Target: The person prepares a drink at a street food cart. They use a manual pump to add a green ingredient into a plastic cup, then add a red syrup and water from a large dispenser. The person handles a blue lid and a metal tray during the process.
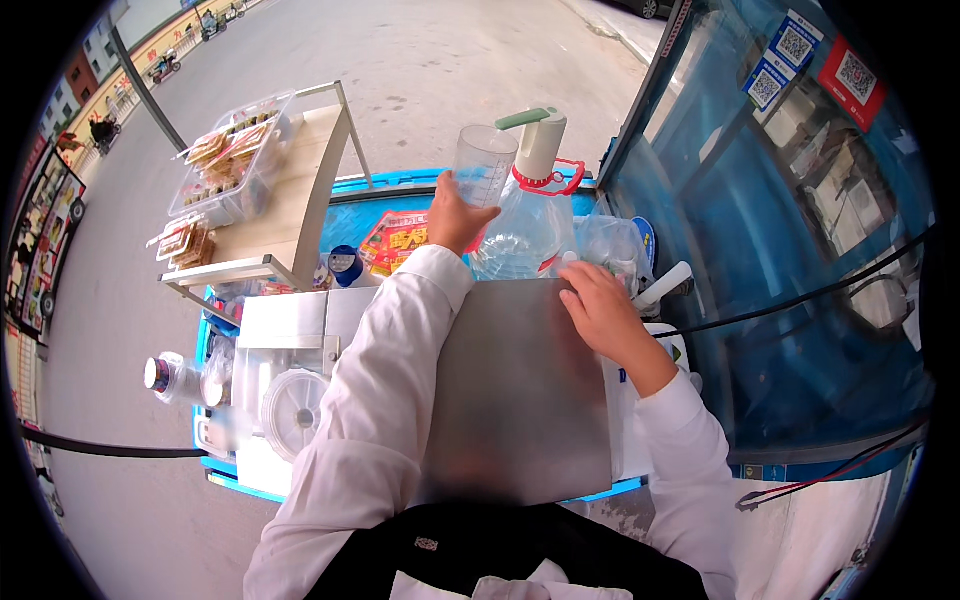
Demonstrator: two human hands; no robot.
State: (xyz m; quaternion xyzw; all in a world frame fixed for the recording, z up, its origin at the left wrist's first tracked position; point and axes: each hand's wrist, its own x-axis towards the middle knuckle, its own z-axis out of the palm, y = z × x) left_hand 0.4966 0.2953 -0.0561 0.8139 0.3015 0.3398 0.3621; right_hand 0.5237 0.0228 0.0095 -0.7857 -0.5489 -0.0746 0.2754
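Holding one clear cup (487,160) in the left hand (463,215), with fingers closed round its lower part; pointing mouth-up, long axis near upright. Bending the right hand (603,315) loosely near one jug (512,238); cannot tell whether gripping anything. Right of left fingers: one pump (541,150). Below both: steel top (520,390). Beyond: paved street (430,70).
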